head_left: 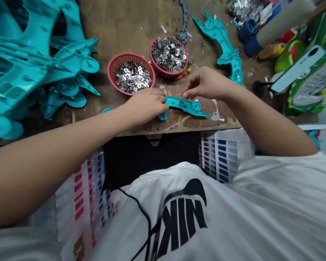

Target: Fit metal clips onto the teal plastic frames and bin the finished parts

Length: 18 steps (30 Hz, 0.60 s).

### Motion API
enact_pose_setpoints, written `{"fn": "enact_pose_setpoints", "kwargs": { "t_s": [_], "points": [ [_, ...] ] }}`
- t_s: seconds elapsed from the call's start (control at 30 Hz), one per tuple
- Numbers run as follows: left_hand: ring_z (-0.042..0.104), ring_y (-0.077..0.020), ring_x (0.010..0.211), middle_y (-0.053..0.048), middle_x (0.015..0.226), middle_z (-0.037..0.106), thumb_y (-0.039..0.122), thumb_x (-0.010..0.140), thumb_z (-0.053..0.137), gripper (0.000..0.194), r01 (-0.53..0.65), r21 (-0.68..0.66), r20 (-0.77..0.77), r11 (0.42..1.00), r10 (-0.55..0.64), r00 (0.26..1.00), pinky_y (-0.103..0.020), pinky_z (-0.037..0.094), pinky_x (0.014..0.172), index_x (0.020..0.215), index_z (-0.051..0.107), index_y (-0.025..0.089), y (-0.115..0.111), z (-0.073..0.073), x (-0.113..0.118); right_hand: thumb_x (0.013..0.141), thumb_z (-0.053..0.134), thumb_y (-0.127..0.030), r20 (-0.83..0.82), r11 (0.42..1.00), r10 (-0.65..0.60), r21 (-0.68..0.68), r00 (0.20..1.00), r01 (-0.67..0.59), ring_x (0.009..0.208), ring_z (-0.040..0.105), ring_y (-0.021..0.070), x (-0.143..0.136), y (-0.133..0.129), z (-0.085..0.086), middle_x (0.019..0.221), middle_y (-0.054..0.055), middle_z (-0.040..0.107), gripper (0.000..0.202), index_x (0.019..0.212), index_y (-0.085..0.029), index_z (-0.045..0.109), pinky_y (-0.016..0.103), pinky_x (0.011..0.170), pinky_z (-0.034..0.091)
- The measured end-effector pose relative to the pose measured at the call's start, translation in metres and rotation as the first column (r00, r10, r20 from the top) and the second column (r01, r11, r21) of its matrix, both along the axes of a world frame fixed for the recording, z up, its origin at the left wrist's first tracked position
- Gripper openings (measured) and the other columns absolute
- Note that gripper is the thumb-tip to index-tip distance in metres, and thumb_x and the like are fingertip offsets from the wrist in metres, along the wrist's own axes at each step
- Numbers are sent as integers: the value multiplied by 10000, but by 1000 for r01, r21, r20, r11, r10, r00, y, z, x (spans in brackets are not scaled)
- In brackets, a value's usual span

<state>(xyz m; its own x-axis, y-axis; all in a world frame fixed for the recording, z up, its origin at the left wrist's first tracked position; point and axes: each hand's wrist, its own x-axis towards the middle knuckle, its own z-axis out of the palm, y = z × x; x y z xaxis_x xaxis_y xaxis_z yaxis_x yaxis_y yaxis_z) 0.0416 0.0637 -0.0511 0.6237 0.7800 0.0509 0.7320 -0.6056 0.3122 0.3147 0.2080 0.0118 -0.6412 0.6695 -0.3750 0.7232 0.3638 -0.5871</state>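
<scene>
A long, narrow teal plastic part (183, 104) lies near the table's front edge. My left hand (148, 104) is closed over its left portion, which hides that stretch of it. Over the part's upper edge, my right hand (202, 83) has its thumb and fingertips pinched together; what they hold, if anything, is too small to tell. Beyond my hands stand two red baskets, the left one (112, 74) and the right one (152, 59). Both hold many small shiny metal pieces (133, 77).
Large teal plastic parts (40, 69) are piled at the left. Another curved teal part (222, 41) and a grey one (184, 21) lie farther back. A light blue phone (297, 69) stands at the right. White plastic crates (220, 154) flank my lap.
</scene>
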Motion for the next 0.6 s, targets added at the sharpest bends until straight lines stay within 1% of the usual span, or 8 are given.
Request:
{"fn": "enact_pose_setpoints", "kwargs": {
  "t_s": [0.07,0.1,0.17,0.23,0.3,0.4,0.5,0.6],
  "points": [
    [881,-358,1259,-133,1214,909,132,1159,624,389,17,-72,-134,997,-26,991,-457,694,1094,1224,984,264,-3,4,-1,912,1162,-607,12,1000,-6,-15,1000,6,968,885,386,3,-8,-6,910,39,870,401,1059,-314,932,528,890,766],
    [889,-348,1215,-135,1218,906,122,1159,626,390,6,-99,-198,995,-25,980,-432,688,1051,1245,982,256,-3,7,-3,926,1165,-566,17,1000,-2,-31,1000,2,966,888,374,3,-9,-8,910,34,872,377,1083,-310,938,496,882,762],
    [897,-341,1165,-134,1196,899,120,1160,638,381,-45,-132,-260,990,9,965,-413,678,1031,1267,983,242,-3,13,-8,938,1168,-496,22,998,2,-58,1000,-1,992,896,371,1,-9,-10,917,40,879,325,1070,-310,936,463,885,759],
    [893,-333,1159,-110,1136,884,140,1172,646,372,-92,-172,-286,981,40,957,-407,673,1066,1285,985,243,-2,21,-12,936,1168,-463,7,998,-20,-56,1000,20,1061,906,396,-3,-8,-12,934,58,890,293,1003,-316,924,470,915,769],
    [879,-320,1177,-89,1112,870,135,1201,607,410,-132,-217,-325,967,56,944,-411,665,1119,1328,980,247,-3,29,-14,933,1167,-458,-22,997,-55,-55,998,54,1132,911,429,-6,-9,-16,949,75,900,279,968,-321,926,497,954,781],
    [859,-312,1201,-95,1168,866,76,1227,524,492,-189,-283,-397,940,65,916,-449,652,1193,1388,965,224,-4,43,-11,941,1151,-427,-33,993,-72,-99,997,69,1115,916,449,-10,-11,-26,939,83,905,221,995,-322,964,540,988,784],
    [859,-332,1244,-113,1209,860,41,1212,521,500,-215,-342,-400,915,65,914,-493,651,1249,1390,959,202,-5,55,-4,948,1128,-382,-22,992,-68,-111,997,66,1073,916,449,-13,-13,-36,926,90,904,166,1010,-320,987,563,1018,776],
    [862,-387,1334,-132,1247,864,13,1177,526,510,-250,-380,-385,891,94,918,-552,642,1301,1378,958,196,-4,60,1,947,1099,-366,-9,997,-55,-56,998,54,1106,910,458,-15,-13,-38,937,96,909,133,1023,-321,999,562,1036,765]
  ]
}}
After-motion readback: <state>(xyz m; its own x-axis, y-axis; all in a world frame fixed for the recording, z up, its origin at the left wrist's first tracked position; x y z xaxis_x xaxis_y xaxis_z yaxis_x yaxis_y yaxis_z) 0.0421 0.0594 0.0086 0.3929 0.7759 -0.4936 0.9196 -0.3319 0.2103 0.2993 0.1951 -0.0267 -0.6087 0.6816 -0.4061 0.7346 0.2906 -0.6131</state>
